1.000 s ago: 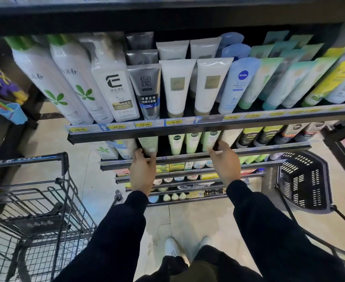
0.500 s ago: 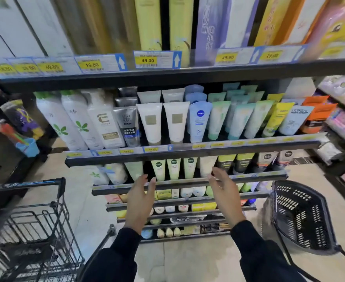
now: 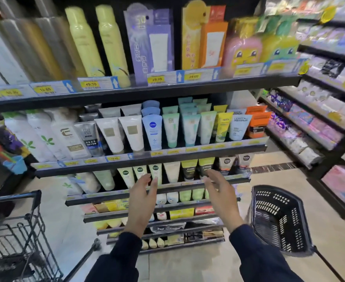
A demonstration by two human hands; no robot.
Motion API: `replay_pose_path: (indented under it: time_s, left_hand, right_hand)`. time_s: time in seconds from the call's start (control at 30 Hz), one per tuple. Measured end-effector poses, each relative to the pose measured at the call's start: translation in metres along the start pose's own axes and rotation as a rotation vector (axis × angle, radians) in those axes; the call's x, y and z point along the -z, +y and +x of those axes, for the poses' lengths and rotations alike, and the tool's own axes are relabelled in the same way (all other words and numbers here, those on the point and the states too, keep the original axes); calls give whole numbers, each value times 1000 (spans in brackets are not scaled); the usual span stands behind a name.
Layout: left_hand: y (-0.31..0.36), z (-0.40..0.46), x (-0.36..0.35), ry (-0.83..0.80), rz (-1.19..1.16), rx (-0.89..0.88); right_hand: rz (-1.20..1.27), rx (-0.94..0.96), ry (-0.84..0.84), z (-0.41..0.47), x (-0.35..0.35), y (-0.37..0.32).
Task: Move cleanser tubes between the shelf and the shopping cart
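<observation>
Cleanser tubes [image 3: 172,130] upright along dark shelf [image 3: 147,159], beige floor below, both hands' fingers [image 3: 153,185] spread, empty.

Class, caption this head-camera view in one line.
Both hands, left and right, open and empty before shelved cleanser tubes, cart alongside.

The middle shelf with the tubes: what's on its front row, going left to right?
White bottles with green leaves → grey men's tube → two white tubes → blue Nivea tube → green tubes → yellow tube → L'Oreal tube → orange boxes.
</observation>
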State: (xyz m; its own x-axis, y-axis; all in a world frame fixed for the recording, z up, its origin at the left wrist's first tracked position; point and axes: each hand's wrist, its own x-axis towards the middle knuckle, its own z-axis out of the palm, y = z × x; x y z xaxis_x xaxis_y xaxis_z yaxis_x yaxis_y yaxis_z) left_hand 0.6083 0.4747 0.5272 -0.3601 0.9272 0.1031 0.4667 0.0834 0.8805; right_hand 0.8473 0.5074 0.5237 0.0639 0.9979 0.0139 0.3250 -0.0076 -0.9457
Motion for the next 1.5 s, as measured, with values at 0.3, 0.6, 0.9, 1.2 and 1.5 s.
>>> replay_pose_path:
  time_s: [0.3, 0.6, 0.9, 1.2, 1.5]
  left_hand:
    - [54, 40, -42, -23, 67, -122]
    - [90, 100, -78, -43, 95, -227]
    - [99, 125, -114, -36, 165, -136]
    - [107, 126, -136, 57, 309, -69]
    - [108, 125, -144, 111, 408, -95]
  right_hand:
    - [-77, 63, 100, 47, 42, -32]
    - [-198, 113, 261, 112, 53, -52]
    - [-430, 74, 273, 153, 56, -46]
    - [-585, 87, 295, 170, 53, -33]
    - [-673, 145, 317, 181, 51, -26]
